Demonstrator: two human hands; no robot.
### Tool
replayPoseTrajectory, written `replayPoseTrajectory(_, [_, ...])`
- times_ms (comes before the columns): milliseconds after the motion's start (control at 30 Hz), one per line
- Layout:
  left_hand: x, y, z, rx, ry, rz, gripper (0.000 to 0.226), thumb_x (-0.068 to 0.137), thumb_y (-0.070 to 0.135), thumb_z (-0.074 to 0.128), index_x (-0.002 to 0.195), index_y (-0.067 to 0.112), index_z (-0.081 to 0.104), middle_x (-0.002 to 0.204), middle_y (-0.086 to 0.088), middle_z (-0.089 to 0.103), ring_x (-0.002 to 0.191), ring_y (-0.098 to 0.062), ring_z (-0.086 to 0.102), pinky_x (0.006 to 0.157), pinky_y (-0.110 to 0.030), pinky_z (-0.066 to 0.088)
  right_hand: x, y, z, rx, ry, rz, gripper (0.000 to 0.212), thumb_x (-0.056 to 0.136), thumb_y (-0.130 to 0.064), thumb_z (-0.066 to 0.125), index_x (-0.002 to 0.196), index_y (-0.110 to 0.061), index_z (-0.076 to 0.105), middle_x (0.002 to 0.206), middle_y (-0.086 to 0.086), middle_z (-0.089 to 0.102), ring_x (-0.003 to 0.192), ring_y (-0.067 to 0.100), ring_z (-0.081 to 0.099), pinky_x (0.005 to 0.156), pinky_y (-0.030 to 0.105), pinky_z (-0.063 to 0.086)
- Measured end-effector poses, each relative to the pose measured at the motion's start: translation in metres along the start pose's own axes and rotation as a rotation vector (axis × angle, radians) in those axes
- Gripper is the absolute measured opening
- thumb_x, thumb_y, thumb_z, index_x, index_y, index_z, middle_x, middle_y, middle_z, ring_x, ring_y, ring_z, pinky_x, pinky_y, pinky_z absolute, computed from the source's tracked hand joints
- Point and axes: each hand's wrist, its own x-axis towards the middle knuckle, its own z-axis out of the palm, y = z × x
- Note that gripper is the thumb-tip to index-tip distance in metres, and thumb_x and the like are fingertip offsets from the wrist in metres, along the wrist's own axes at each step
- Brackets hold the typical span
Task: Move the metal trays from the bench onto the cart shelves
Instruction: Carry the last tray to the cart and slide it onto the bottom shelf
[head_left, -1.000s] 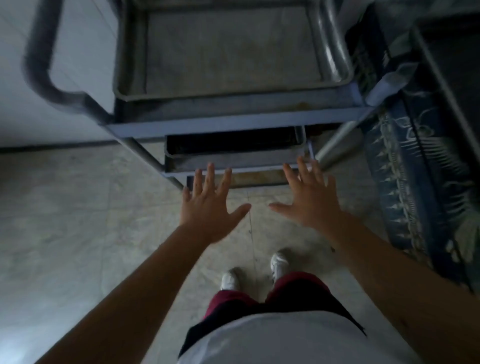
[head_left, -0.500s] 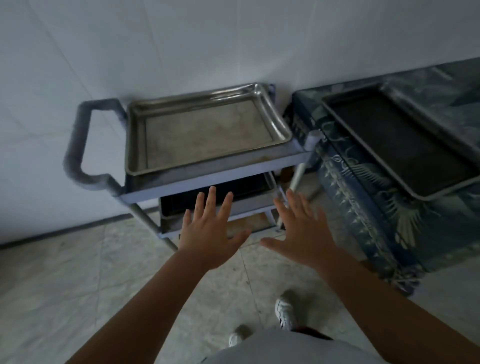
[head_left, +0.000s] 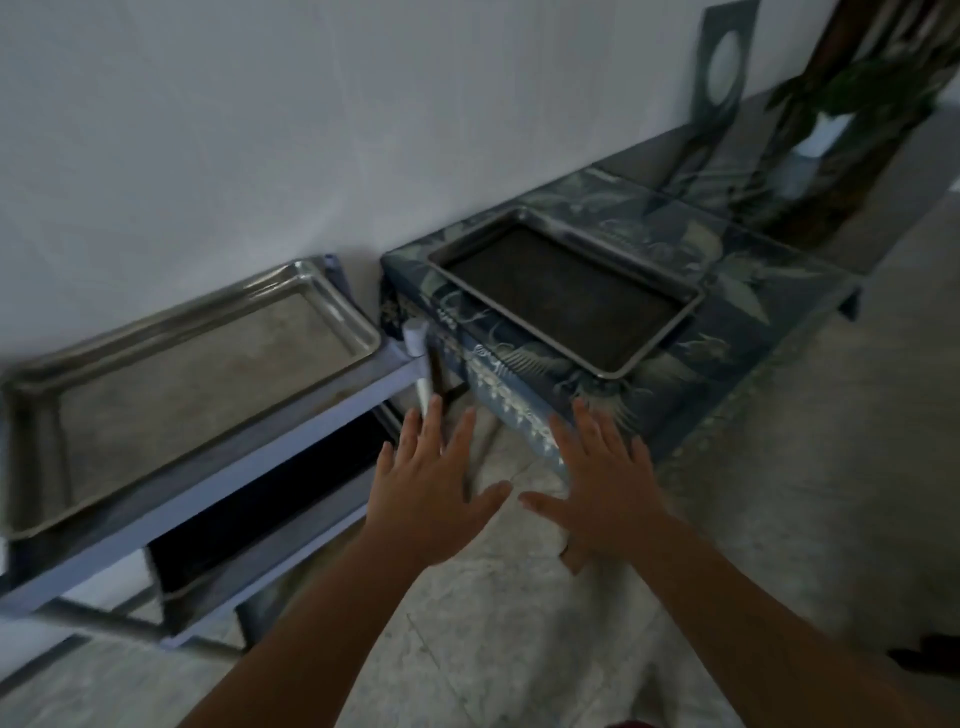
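Fingers of both hands are spread straight and hold nothing: the left hand hovers just off the corner of the cart, the right hand in front of the patterned surface. Over the last second the view has swung up and rightward, from the cart's lower shelf to the surface, and the hands have travelled with it, empty throughout. That reads as 1 tray just delivered and the person turning back for another. 2 trays already sit on the cart: a pale metal tray on the top shelf and a dark tray on the shelf beneath. 1 dark tray lies flat on the surface, near its front edge and untouched. My guess is that this is the next one to lift, with a hand at each end, and a lower shelf looks its likely place.
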Motion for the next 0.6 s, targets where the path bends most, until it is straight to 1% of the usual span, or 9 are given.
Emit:
replayPoseTrajectory(33, [0.009,0.017,0.002,0.008,0.001,0.018,0.097,0.077,0.091,0.006,0.157,0.040,-0.014,0.168,-0.004,-0.017,0.154,-0.029,-0.014,0.121,-0.054,0.006,0.000,0.016,-0.005,-0.005,0.004,0.011,0.114,0.062,-0.100,0.004,0.154,-0.035,-0.009,0.165,0.002,-0.016,0.151,0.026,-0.010,0.115,0.062,0.006])
replayPoseTrajectory(100, [0.027,0.054,0.007,0.026,0.004,0.045,0.096,0.078,0.089,0.008,0.158,0.041,-0.011,0.169,-0.004,-0.016,0.154,-0.031,-0.011,0.121,-0.056,0.008,0.000,0.055,-0.014,-0.010,0.015,0.025,0.114,0.062,-0.100,0.002,0.153,-0.034,-0.014,0.164,0.002,-0.018,0.150,0.025,-0.014,0.115,0.061,0.005])
replayPoseTrajectory(233, [0.070,0.130,0.019,0.072,0.007,0.092,0.095,0.077,0.091,0.005,0.158,0.042,-0.006,0.170,-0.007,-0.012,0.155,-0.033,-0.007,0.120,-0.058,0.015,-0.011,0.153,-0.035,-0.005,0.042,0.100,0.115,0.060,-0.099,-0.001,0.155,-0.034,-0.008,0.165,0.001,-0.016,0.151,0.024,-0.013,0.116,0.060,0.010])
replayPoseTrajectory(300, [0.089,0.171,0.029,0.083,0.001,0.125,0.097,0.075,0.092,0.001,0.158,0.041,-0.005,0.170,-0.007,-0.010,0.155,-0.033,-0.007,0.120,-0.058,0.017,-0.021,0.207,-0.044,0.001,0.029,0.156,0.115,0.058,-0.100,-0.001,0.154,-0.036,-0.012,0.164,-0.001,-0.019,0.150,0.023,-0.015,0.116,0.060,0.009])
replayPoseTrajectory(367, [0.105,0.215,0.039,0.093,-0.016,0.167,0.100,0.073,0.092,-0.003,0.159,0.039,-0.004,0.170,-0.008,-0.009,0.155,-0.033,-0.006,0.119,-0.058,0.016,-0.033,0.259,-0.052,0.008,0.024,0.204,0.112,0.062,-0.100,0.005,0.153,-0.036,-0.015,0.164,-0.002,-0.021,0.149,0.022,-0.017,0.117,0.061,0.009])
replayPoseTrajectory(400, [0.113,0.237,0.044,0.101,-0.027,0.189,0.101,0.073,0.093,-0.003,0.159,0.039,-0.004,0.170,-0.008,-0.009,0.155,-0.034,-0.005,0.120,-0.057,0.015,-0.040,0.283,-0.054,0.022,0.025,0.231,0.111,0.064,-0.100,0.008,0.153,-0.036,-0.013,0.164,-0.002,-0.021,0.149,0.022,-0.018,0.117,0.061,0.009])
replayPoseTrajectory(500, [0.136,0.293,0.055,0.101,-0.067,0.234,0.100,0.074,0.091,0.000,0.159,0.039,-0.004,0.170,-0.009,-0.012,0.155,-0.033,-0.006,0.121,-0.057,0.013,-0.056,0.340,-0.059,0.049,0.019,0.304,0.114,0.062,-0.102,0.007,0.154,-0.036,-0.009,0.164,-0.003,-0.020,0.150,0.021,-0.016,0.114,0.061,0.006])
replayPoseTrajectory(600, [0.156,0.337,0.062,0.113,-0.113,0.279,0.107,0.067,0.092,-0.012,0.159,0.037,-0.008,0.169,-0.009,-0.014,0.155,-0.032,-0.010,0.122,-0.057,0.012,-0.061,0.381,-0.059,0.054,0.009,0.350,0.111,0.064,-0.100,0.007,0.153,-0.036,-0.011,0.164,-0.003,-0.020,0.150,0.021,-0.017,0.115,0.061,0.006])
